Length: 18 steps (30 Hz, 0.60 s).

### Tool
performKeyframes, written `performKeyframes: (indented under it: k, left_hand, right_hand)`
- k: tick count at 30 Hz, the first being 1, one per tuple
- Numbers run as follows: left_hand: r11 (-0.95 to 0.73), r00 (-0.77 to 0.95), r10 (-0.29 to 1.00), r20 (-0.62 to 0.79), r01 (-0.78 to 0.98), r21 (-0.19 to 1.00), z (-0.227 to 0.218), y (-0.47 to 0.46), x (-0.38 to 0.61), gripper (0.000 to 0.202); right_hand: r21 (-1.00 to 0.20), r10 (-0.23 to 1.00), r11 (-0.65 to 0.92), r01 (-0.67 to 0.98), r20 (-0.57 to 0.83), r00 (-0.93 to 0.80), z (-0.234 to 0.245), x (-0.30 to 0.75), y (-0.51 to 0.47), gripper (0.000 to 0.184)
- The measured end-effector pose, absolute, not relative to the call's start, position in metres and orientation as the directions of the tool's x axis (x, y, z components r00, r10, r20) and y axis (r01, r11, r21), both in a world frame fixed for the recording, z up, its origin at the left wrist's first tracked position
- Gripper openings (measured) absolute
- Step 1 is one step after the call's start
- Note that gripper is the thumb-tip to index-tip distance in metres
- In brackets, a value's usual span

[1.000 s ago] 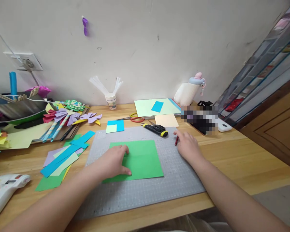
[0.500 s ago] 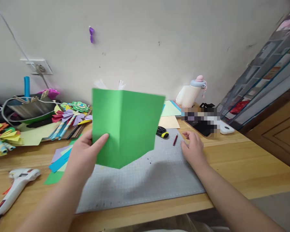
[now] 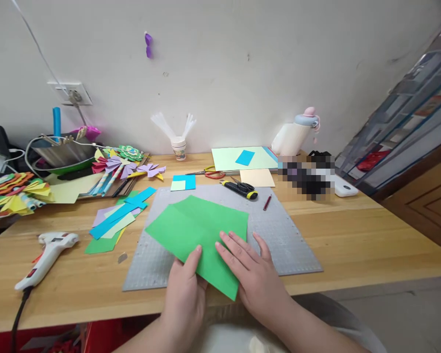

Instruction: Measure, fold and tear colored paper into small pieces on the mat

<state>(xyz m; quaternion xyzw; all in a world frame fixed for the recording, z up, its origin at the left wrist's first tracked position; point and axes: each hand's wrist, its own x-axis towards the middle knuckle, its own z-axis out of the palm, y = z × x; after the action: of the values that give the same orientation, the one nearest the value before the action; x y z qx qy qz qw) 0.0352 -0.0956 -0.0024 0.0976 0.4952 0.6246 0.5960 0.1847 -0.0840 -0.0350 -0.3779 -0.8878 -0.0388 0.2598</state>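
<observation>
A green paper sheet [image 3: 194, 228] lies turned at an angle on the grey cutting mat [image 3: 282, 235], one corner hanging over the table's near edge. My left hand [image 3: 185, 289] grips that near part, thumb on top and fingers underneath. My right hand [image 3: 252, 267] rests on the sheet beside it, fingers spread and flat on the paper.
Beyond the mat lie a black-and-yellow utility knife [image 3: 240, 189], a red pen [image 3: 267, 202], red-handled scissors [image 3: 209, 172], and blue and pale paper pieces [image 3: 182, 182]. Blue and purple strips [image 3: 117, 215], paper flowers [image 3: 121, 164] and a white glue gun [image 3: 46, 255] sit at left.
The green sheet, lifted upright by my left hand half a second ago, is back down on the mat, rotated. My right hand moved from beside the red pen onto the sheet.
</observation>
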Motion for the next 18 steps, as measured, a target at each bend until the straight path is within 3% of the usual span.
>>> performKeyframes:
  k: [3, 5, 7, 8, 10, 12, 15, 18]
  left_hand:
    - [0.305, -0.074, 0.915, -0.397, -0.518, 0.799, -0.014, -0.113, 0.028, 0.041]
    - [0.265, 0.003, 0.960, -0.279, -0.324, 0.908, -0.028, -0.123, 0.010, 0.038]
    - [0.123, -0.079, 0.989, -0.124, -0.026, 0.992, -0.041, -0.128, -0.017, 0.041]
    - [0.037, -0.200, 0.980, -0.006, 0.148, 0.988, -0.046, -0.128, -0.031, 0.041]
    - [-0.078, -0.305, 0.918, 0.255, 0.491, 0.868, -0.049, -0.124, -0.057, 0.049]
    - [-0.178, -0.143, 0.888, 0.437, 0.769, 0.614, -0.044, -0.115, -0.078, 0.049]
    - [-0.409, 0.299, 0.871, 0.390, 0.881, 0.239, -0.030, -0.100, -0.092, 0.054]
    - [-0.595, 0.561, 0.789, 0.249, 0.799, 0.087, -0.021, -0.089, -0.092, 0.065]
  right_hand:
    - [-0.145, 0.685, 0.686, 0.713, 0.457, -0.567, -0.039, 0.201, -0.074, 0.068]
    - [-0.170, 0.709, 0.685, 0.708, 0.378, -0.595, -0.042, 0.215, -0.071, 0.075]
    - [-0.206, 0.718, 0.693, 0.691, 0.283, -0.636, -0.044, 0.230, -0.069, 0.079]
    - [-0.226, 0.717, 0.697, 0.680, 0.244, -0.653, -0.046, 0.236, -0.068, 0.078]
    - [-0.268, 0.703, 0.709, 0.653, 0.190, -0.686, -0.047, 0.246, -0.066, 0.074]
    - [-0.305, 0.684, 0.718, 0.625, 0.148, -0.714, -0.047, 0.253, -0.064, 0.071]
    - [-0.340, 0.665, 0.720, 0.604, 0.090, -0.742, -0.043, 0.255, -0.061, 0.068]
    - [-0.363, 0.662, 0.715, 0.598, 0.073, -0.746, -0.041, 0.256, -0.058, 0.066]
